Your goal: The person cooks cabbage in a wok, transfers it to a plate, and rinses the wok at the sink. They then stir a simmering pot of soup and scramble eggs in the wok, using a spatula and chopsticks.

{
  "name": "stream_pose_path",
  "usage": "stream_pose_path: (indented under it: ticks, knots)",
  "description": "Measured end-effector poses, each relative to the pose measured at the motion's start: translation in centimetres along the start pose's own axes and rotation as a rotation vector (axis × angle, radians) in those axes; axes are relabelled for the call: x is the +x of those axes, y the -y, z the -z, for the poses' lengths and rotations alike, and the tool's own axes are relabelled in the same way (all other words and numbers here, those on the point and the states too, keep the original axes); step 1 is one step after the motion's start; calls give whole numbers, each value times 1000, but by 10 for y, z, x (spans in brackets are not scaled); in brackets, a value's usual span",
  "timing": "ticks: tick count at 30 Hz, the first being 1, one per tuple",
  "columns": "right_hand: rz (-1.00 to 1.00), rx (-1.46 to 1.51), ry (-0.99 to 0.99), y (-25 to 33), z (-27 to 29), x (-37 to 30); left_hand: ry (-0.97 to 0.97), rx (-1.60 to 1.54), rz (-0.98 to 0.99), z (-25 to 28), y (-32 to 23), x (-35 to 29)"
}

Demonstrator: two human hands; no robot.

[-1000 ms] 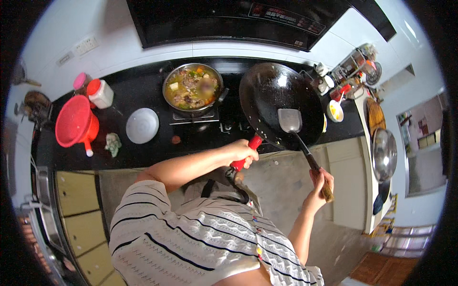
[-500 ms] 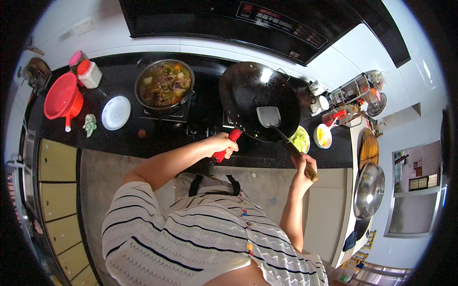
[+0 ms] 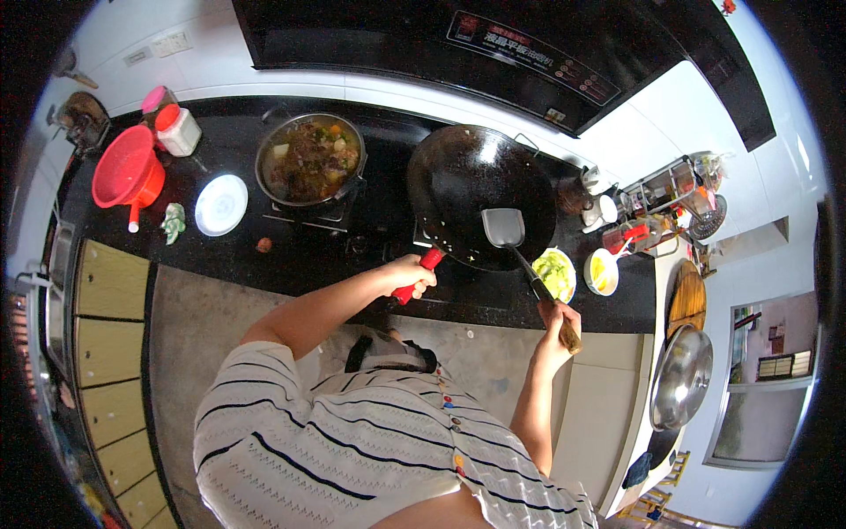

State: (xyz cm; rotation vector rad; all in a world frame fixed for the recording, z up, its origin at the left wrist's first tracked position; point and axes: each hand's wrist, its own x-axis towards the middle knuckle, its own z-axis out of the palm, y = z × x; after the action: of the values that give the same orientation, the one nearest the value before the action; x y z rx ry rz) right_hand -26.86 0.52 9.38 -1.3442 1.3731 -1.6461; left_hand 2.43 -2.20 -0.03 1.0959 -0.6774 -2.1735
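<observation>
A black wok (image 3: 458,167) sits over the right burner, its dark inside mostly bare with a few pale bits near the handle. My left hand (image 3: 408,276) is wrapped round the wok's red handle (image 3: 430,259). In my right hand (image 3: 556,332) is the wooden-ended handle of a metal wok spatula (image 3: 504,227); its blade hangs over the right part of the wok. Beside the spatula handle stands a bowl of chopped green vegetable (image 3: 552,273). Right of that is a smaller white bowl (image 3: 603,271) with something yellow in it.
A pot of stew (image 3: 310,160) stands on the left burner. A white plate (image 3: 221,205), red colander (image 3: 129,167), red-lidded jar (image 3: 178,131) and small green figurine (image 3: 174,223) lie further left. At right are a condiment rack (image 3: 674,187) and a metal lid (image 3: 681,377). The range hood (image 3: 370,44) overhangs the stove.
The whole view has shifted slightly. Both hands keep their grips on the wok handle and the spatula, and the spatula blade stays over the wok with little movement.
</observation>
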Motion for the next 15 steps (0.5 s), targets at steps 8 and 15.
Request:
stream_pose_path:
  ticks: [8, 15]
  knots:
    - [79, 17, 7, 0, 3, 0, -30, 148, 27, 20, -12, -22]
    - [59, -36, -32, 7, -32, -10, 116, 186, 49, 60, -22, -15]
